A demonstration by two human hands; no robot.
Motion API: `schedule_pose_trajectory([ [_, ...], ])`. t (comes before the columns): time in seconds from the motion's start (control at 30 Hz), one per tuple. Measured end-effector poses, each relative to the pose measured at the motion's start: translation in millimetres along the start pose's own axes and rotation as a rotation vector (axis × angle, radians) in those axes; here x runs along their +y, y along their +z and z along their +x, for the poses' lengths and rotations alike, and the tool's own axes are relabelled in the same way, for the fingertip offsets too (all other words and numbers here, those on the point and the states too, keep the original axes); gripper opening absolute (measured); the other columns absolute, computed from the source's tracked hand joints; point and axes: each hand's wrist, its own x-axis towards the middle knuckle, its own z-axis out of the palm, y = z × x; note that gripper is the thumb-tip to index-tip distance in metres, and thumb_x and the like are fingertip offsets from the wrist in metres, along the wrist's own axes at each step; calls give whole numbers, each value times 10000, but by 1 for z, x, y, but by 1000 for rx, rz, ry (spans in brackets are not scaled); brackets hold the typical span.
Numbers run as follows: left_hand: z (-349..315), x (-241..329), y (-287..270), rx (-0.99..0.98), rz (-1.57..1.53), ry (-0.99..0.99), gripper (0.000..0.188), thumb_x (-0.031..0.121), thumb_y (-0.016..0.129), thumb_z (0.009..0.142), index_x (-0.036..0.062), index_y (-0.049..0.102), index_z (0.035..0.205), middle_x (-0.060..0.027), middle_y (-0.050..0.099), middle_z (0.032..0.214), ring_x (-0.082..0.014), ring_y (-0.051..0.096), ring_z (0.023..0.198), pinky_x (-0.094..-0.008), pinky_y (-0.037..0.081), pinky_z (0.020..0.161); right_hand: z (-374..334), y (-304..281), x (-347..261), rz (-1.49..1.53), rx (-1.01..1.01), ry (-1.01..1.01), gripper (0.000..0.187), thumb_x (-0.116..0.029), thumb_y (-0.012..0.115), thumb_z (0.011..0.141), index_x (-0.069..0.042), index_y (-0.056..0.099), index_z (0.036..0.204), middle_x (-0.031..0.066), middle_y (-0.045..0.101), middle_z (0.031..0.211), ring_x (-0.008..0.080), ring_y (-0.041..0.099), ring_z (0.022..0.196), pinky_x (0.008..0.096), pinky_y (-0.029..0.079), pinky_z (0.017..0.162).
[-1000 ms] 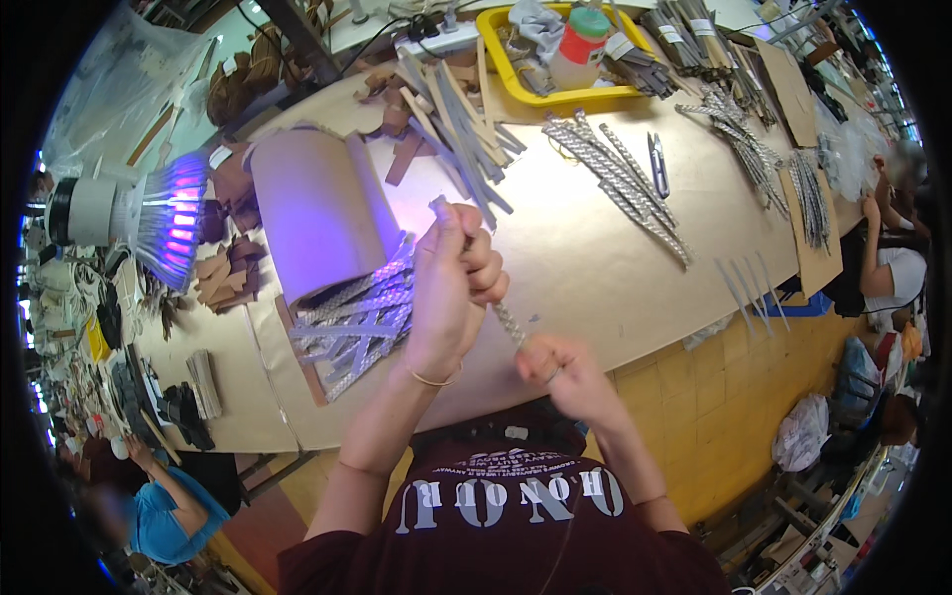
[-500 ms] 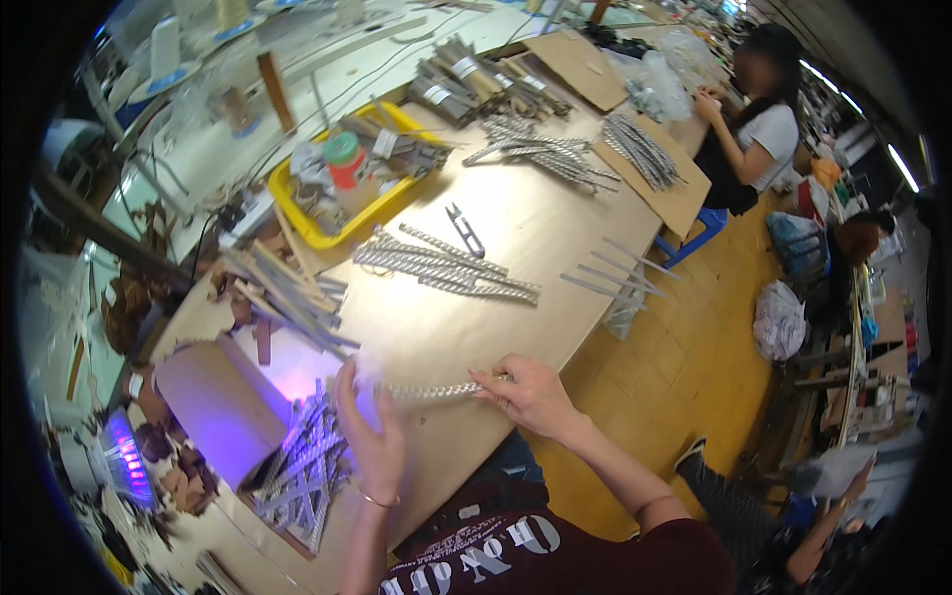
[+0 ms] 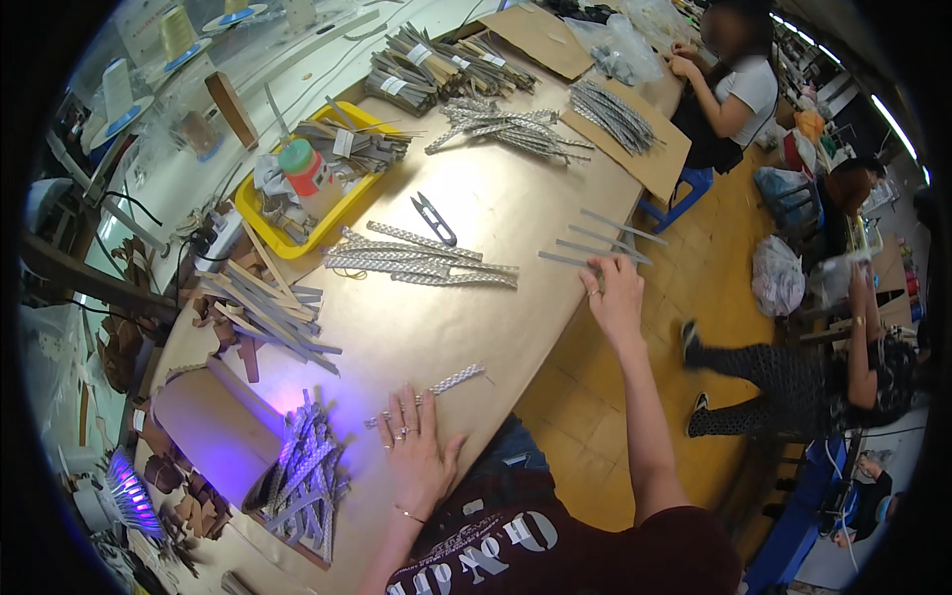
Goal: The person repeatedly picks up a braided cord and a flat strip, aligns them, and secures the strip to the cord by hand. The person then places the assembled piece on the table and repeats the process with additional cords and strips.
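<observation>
My left hand (image 3: 417, 451) lies flat on the table near its front edge, fingers spread, palm down across a silver-white braided strip (image 3: 458, 379). Part of that strip is hidden under the fingers; its right end shows past them. Out at the table's right edge, my right hand (image 3: 617, 296) has its fingertips bent together on the nearest of several flat grey strips (image 3: 605, 249). The hand hides much of this strip. Left of my left hand is a heap of braided strips (image 3: 302, 466) under violet light, some of it lying by a curled brown sheet (image 3: 213, 421).
Farther in lie a braided bundle (image 3: 426, 262), thread snips (image 3: 433, 220) and a yellow tray (image 3: 332, 230) holding a green-capped bottle (image 3: 305, 173). More bundles and cardboard (image 3: 650, 164) cover the far end. A lamp (image 3: 124, 491) glows at left. A person (image 3: 729, 94) sits at far right.
My right hand has let go of the braided strip and moved right and away to the grey strips. My left hand has come down flat onto the braided strip, which rests on the table.
</observation>
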Motion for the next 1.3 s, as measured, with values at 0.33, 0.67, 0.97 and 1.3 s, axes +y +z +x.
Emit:
schedule_pose_trajectory([
  [0.33, -14, -1, 6, 146, -78, -50, 702, 378, 635, 907, 22, 407, 1468, -294, 236, 1571, -476, 195, 1461, -599, 138, 1177, 25, -21, -1, -68, -281, 213, 351, -426, 660, 916, -75, 656, 930, 64, 665, 733, 283, 617, 816, 391, 352, 877],
  [0.67, -38, 15, -5, 223, -504, 163, 269, 109, 728, 854, 62, 681, 1115, -151, 640, 1250, -312, 610, 1162, -453, 422, 1030, 2, -33, -53, -73, -145, -51, 278, -317, 640, 943, -61, 702, 856, 91, 646, 720, 295, 585, 765, 411, 391, 827],
  [0.97, -33, 33, -30, -4, -1678, -249, 275, 87, 635, 960, 10, 639, 1224, -89, 727, 1044, -165, 689, 942, -315, 534, 864, -48, -105, -119, 709, -676, -112, 95, -86, 704, 856, -12, 679, 801, 77, 599, 710, 208, 549, 703, 353, 406, 723],
  [1.3, -36, 2, -25, 109, -1791, -538, 201, 171, 614, 996, -18, 674, 1026, -88, 730, 935, -87, 658, 762, -207, 483, 645, -67, -69, -156, 378, -838, -361, 271, -261, 732, 867, -32, 702, 1009, 100, 667, 954, 276, 578, 934, 388, 404, 871],
])
